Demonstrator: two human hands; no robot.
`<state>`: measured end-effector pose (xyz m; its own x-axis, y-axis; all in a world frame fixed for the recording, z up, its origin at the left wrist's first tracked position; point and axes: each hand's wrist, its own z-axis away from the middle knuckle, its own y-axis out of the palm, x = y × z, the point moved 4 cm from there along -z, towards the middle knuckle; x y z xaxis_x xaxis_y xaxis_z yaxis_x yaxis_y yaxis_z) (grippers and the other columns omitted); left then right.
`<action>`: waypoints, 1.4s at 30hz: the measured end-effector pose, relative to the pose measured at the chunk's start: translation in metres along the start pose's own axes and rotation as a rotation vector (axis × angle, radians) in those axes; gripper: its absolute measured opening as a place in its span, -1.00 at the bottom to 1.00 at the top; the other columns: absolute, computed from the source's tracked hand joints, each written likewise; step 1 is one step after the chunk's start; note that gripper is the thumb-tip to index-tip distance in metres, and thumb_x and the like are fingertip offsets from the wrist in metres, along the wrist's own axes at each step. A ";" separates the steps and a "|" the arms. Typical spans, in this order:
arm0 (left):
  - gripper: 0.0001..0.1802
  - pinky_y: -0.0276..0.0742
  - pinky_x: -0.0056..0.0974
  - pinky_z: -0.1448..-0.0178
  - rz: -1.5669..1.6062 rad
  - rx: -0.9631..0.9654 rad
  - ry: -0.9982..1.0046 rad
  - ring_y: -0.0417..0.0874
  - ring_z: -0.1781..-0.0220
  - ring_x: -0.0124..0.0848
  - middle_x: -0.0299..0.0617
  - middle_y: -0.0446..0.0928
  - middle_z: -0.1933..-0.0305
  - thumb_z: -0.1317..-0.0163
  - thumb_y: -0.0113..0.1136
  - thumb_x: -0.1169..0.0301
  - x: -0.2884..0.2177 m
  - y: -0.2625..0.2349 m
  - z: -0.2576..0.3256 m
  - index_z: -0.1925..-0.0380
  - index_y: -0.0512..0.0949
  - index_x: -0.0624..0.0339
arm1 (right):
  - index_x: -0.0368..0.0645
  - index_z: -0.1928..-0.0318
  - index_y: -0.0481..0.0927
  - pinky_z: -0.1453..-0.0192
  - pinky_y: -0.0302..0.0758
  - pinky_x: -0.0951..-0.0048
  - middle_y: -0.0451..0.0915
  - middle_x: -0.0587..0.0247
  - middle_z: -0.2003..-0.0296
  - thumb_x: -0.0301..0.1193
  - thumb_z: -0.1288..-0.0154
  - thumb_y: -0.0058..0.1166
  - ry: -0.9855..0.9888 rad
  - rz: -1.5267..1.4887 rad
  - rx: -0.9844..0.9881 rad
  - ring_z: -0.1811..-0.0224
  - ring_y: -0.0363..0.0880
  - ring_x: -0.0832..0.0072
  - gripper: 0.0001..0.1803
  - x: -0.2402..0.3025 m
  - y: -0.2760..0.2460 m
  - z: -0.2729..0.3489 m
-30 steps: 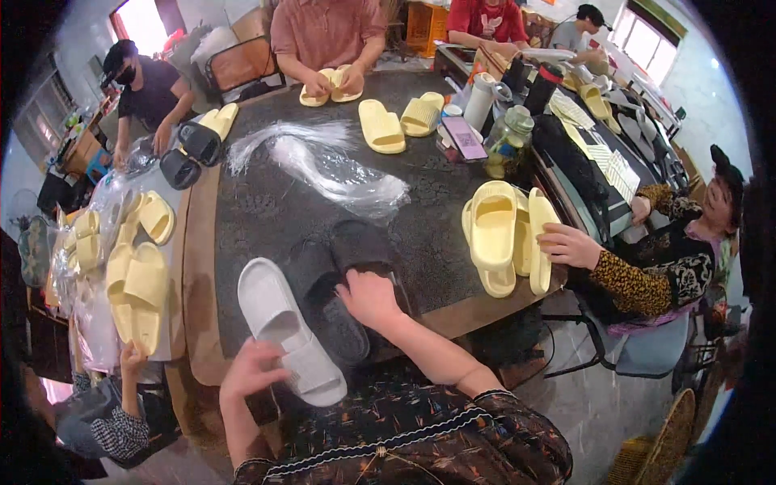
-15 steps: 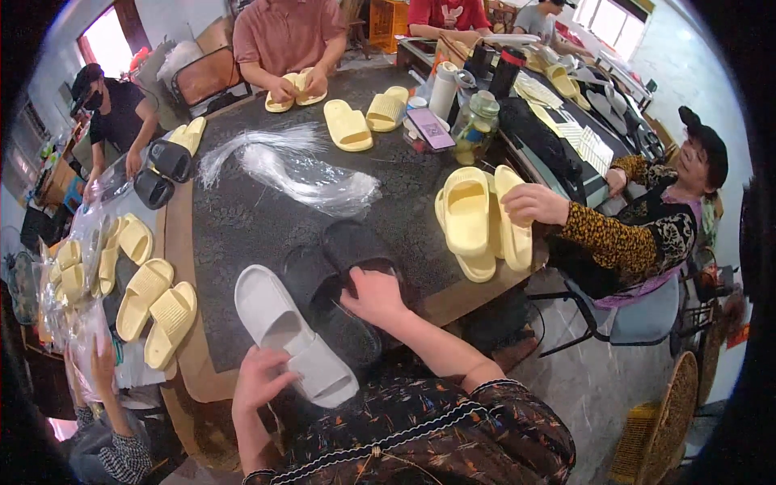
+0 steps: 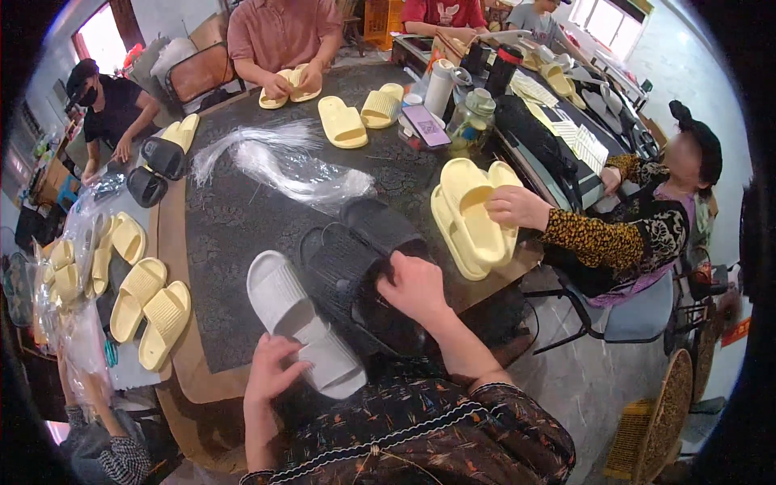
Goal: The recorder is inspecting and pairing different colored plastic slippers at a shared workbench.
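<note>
A grey slipper (image 3: 283, 295) lies slanted near the table's front edge, its strap toward me. My left hand (image 3: 273, 368) is at its left side by the strap, open, fingers and thumb apart. Right beside it are black slippers (image 3: 386, 228), lying close together and partly covered by my hand and arm. My right hand (image 3: 416, 283) is closed on the black slippers, fingertips curled at their middle; the exact grip is hidden. A thin strand loops above them near those fingers.
A bundle of clear strands (image 3: 299, 174) lies mid-table. On the right, a co-worker's hand (image 3: 517, 208) touches stacked yellow slippers (image 3: 469, 206). A phone (image 3: 425, 126) and a glass jar (image 3: 474, 117) stand behind. More yellow slippers (image 3: 167, 323) and plastic bags (image 3: 89, 347) lie left. Another person handles slippers opposite.
My right hand has moved right, and the black slippers have shifted right with it. The grey slipper and my left hand have also moved slightly right.
</note>
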<state>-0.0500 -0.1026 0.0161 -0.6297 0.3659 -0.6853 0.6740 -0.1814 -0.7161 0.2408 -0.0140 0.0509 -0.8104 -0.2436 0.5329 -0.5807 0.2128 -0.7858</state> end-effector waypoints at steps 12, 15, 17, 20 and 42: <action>-0.60 0.44 -0.16 0.03 0.057 -0.209 -0.007 0.52 0.12 -0.15 -0.16 0.56 0.19 0.16 0.45 0.34 -0.024 0.014 -0.022 0.24 0.61 0.15 | -0.16 0.46 0.39 0.39 0.45 0.07 0.51 0.12 0.60 -0.27 -0.07 0.17 0.151 0.158 -0.227 0.47 0.56 0.07 -0.73 -0.044 -0.072 -0.020; -0.59 0.46 -0.17 0.05 0.026 -0.236 0.023 0.53 0.12 -0.17 -0.16 0.56 0.17 0.17 0.46 0.35 -0.020 0.013 -0.016 0.24 0.61 0.14 | -0.16 0.45 0.39 0.36 0.46 0.06 0.53 0.11 0.59 -0.27 -0.08 0.14 0.231 0.281 -0.312 0.46 0.57 0.05 -0.74 -0.082 -0.090 -0.031; -0.62 0.47 -0.17 0.05 0.025 -0.208 0.012 0.55 0.10 -0.16 -0.15 0.55 0.18 0.12 0.43 0.35 -0.019 0.013 -0.014 0.23 0.60 0.16 | -0.17 0.40 0.42 0.29 0.47 -0.02 0.57 0.02 0.54 -0.22 -0.12 0.09 0.316 0.403 -0.335 0.40 0.58 -0.03 -0.73 -0.108 -0.101 -0.042; -0.66 0.48 -0.17 0.05 0.017 -0.237 0.036 0.56 0.10 -0.17 -0.17 0.56 0.19 0.10 0.42 0.36 -0.018 0.010 -0.013 0.26 0.61 0.14 | -0.19 0.38 0.42 0.26 0.47 -0.03 0.59 -0.05 0.50 -0.21 -0.15 0.05 0.384 0.506 -0.375 0.37 0.59 -0.06 -0.72 -0.140 -0.115 -0.058; -0.22 0.14 0.07 -0.39 -0.226 -0.282 -0.099 0.17 -0.37 0.10 0.12 0.15 -0.37 0.01 0.40 0.15 -0.010 -0.009 -0.074 -0.24 0.34 0.08 | -0.07 0.18 0.55 0.37 0.46 0.47 0.60 0.36 0.37 -0.59 -0.04 0.20 -0.578 -0.511 -0.357 0.47 0.51 0.51 -0.71 0.068 -0.097 0.001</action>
<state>-0.0212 -0.0375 0.0394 -0.8000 0.2755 -0.5330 0.5846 0.1581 -0.7957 0.2421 -0.0522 0.1635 -0.3310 -0.8155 0.4749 -0.9329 0.2071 -0.2946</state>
